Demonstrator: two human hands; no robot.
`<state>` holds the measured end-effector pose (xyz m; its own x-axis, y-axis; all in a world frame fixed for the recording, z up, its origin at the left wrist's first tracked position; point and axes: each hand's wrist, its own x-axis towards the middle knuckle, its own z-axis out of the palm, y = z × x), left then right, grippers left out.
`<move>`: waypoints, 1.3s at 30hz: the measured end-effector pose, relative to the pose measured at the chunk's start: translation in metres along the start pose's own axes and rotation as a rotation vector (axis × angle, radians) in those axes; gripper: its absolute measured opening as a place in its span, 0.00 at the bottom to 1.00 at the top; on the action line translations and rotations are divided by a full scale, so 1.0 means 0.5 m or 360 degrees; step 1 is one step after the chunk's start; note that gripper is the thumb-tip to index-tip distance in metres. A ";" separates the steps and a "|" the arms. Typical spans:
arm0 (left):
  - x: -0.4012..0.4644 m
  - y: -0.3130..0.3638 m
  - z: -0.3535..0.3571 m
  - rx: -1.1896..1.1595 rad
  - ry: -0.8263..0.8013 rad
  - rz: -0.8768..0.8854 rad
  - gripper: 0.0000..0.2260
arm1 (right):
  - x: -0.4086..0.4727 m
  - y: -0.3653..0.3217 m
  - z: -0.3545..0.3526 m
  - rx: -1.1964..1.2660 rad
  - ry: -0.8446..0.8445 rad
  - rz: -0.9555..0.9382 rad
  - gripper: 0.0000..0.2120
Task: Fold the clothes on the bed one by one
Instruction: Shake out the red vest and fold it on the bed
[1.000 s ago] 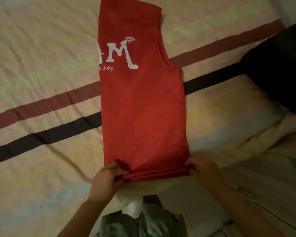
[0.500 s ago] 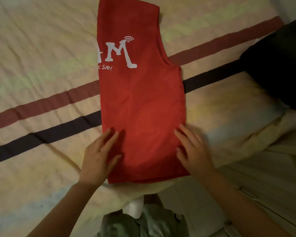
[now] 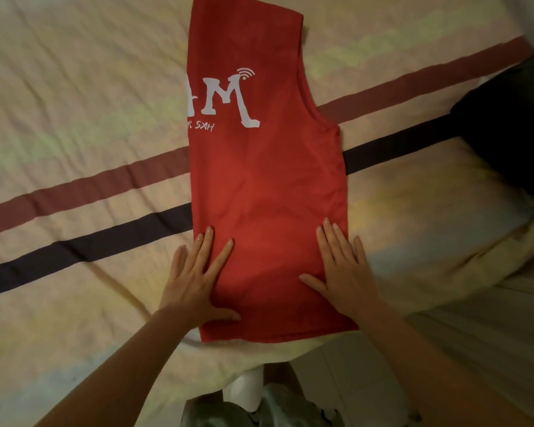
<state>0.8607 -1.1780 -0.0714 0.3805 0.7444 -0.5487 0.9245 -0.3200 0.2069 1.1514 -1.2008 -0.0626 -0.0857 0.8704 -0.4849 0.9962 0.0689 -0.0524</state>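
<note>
A red sleeveless shirt with white lettering lies flat on the bed, folded in half lengthwise, its hem near the bed's front edge. My left hand rests flat on the shirt's lower left edge, fingers spread. Flat on the lower right part of the shirt lies my right hand, fingers apart too. Neither hand grips the fabric.
The bed sheet is pale with a dark red and a black stripe running diagonally under the shirt. A dark garment lies at the right edge of the bed. The bed's front edge and floor are just below the shirt's hem.
Both hands let go of the shirt's hem and slid up onto the fabric, now lying flat with spread fingers. The shirt stays in place.
</note>
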 end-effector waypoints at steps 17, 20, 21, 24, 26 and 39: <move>0.058 -0.029 -0.095 -0.0233 0.0390 -0.0007 0.36 | 0.049 -0.065 -0.082 0.0228 0.0207 0.0090 0.34; 0.136 -0.040 -0.153 -0.0205 0.0474 -0.0003 0.35 | 0.120 -0.085 -0.138 0.0217 0.0290 0.0061 0.33; 0.162 -0.045 -0.172 -0.0188 0.0500 -0.0005 0.34 | 0.149 -0.090 -0.157 0.0200 0.0292 0.0046 0.33; 0.232 -0.059 -0.239 -0.0161 0.0572 -0.0016 0.34 | 0.238 -0.097 -0.215 0.0216 0.0229 0.0035 0.32; 0.276 -0.073 -0.284 -0.0137 0.0568 -0.0035 0.33 | 0.297 -0.094 -0.257 0.0226 0.0234 0.0018 0.31; 0.513 -0.191 -0.447 -0.0111 0.0529 -0.0063 0.36 | 0.628 -0.040 -0.405 0.0036 0.0454 -0.0126 0.33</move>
<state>0.8751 -0.8255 -0.0508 0.3197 0.9094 -0.2661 0.9336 -0.2545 0.2520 1.1070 -0.8303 -0.0369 -0.1529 0.9649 -0.2136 0.9858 0.1338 -0.1011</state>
